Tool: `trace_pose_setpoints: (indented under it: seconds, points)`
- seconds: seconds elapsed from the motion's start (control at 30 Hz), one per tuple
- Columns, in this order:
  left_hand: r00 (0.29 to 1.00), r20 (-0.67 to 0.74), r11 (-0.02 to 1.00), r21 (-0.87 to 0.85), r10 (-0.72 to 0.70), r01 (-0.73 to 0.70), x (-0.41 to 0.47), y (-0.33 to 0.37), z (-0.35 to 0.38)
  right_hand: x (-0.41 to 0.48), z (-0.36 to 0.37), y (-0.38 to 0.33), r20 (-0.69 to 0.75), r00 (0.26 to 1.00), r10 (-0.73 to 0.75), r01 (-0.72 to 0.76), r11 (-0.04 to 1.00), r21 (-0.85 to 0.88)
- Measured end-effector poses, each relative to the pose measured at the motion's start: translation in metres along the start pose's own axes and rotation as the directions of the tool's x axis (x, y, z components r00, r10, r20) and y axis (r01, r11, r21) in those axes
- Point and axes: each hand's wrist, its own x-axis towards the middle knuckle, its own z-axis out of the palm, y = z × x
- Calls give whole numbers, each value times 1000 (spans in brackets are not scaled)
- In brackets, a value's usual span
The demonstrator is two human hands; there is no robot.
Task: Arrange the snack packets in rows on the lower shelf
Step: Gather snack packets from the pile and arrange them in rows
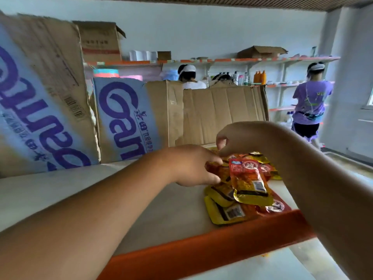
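Barely begun: the packets lie in a heap, not in rows.

We have both hands close together over the snack packets, which lie overlapped in a loose pile at the right end of the shelf, just behind its orange front rim. Our left hand grips a red packet at the pile's near-left edge. Our right hand hovers above with fingers curled to a pinch, but we cannot tell whether it holds anything. One red-and-gold packet sits tilted on top. No row shows yet — we judge nearly all the laying-out is left, along the bare board in front of the Ganten cartons.
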Motion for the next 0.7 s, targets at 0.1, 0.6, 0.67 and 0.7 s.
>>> trace_pose_setpoints:
  seconds: [0.1, 0.6, 0.67, 0.7]
  points:
    - [999, -38, 999, -30, 17, -18, 1, -1, 6, 8, 11, 1, 17, 1000, -22, 22, 1000, 15]
    - [996, -85, 995, -96, 34, -42, 7, -15, 8, -8, 20, 19, -17, 1000, -13, 16, 984, 180]
    - [994, -98, 994, -94, 46, -55, 6, -16, 8, -6, 20, 21, -40, 999, -19, 27, 976, 214]
    - [993, -103, 994, -94, 50, -59, 7, -17, 8, -6, 20, 21, -47, 999, -20, 31, 973, 229]
